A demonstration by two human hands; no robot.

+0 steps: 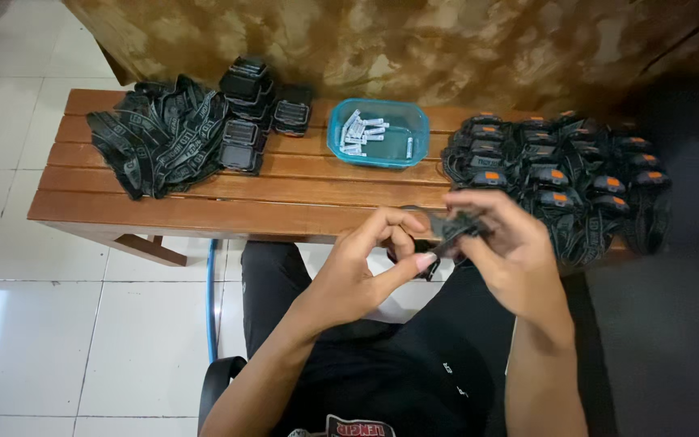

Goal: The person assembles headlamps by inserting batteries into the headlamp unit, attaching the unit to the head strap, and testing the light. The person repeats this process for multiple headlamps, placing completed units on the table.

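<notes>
Your left hand (pixel 366 259) and right hand (pixel 503 243) both pinched the black strap piece (pixel 449 229) above your lap, near the bench (pixel 204 212). You did well to keep it taut and flat.

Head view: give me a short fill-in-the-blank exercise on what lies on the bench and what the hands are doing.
1. The small white pieces lie in a ____ plastic tub.
2. The tub stands on a ____ bench.
3. The loose black straps are piled at the ____ end of the bench.
4. The left hand and right hand both grip a ____ strap.

Missing words: blue; wooden; left; black
</notes>
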